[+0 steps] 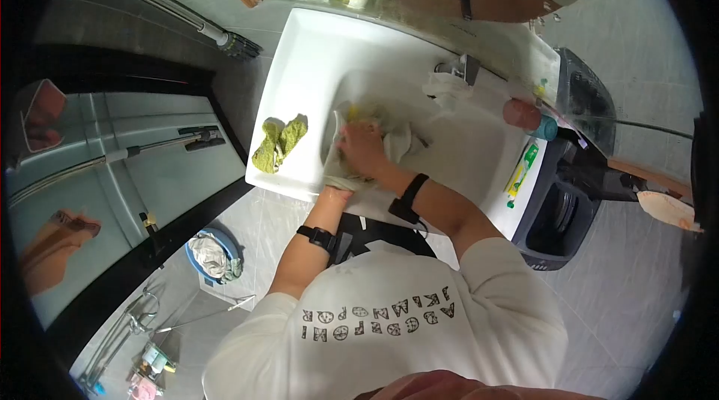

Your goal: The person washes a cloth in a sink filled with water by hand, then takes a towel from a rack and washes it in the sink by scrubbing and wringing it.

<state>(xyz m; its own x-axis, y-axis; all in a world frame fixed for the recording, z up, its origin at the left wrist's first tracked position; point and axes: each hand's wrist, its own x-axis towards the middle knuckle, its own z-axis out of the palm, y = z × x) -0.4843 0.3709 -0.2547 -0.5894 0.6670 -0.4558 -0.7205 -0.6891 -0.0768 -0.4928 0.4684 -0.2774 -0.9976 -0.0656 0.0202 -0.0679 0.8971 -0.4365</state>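
In the white sink basin lies a wet, pale cloth [346,164], bunched up with folds spreading to the right. My right hand [363,149] presses on it from above with fingers curled into the fabric. The cloth covers most of my left hand [338,192]; only the part near the wrist shows, so its fingers are hidden. A yellowish patch [361,111] shows just beyond my right hand, too blurred to name. On the sink's left ledge rests a crumpled green cloth [278,144], apart from both hands.
The white sink [299,55] has a chrome faucet [458,70] at its back right. A green and yellow toothpaste tube [522,175] lies on the right ledge, near a blue cup [544,128]. A dark bin [554,224] stands right; a blue basin [232,269] with cloths sits on the floor left.
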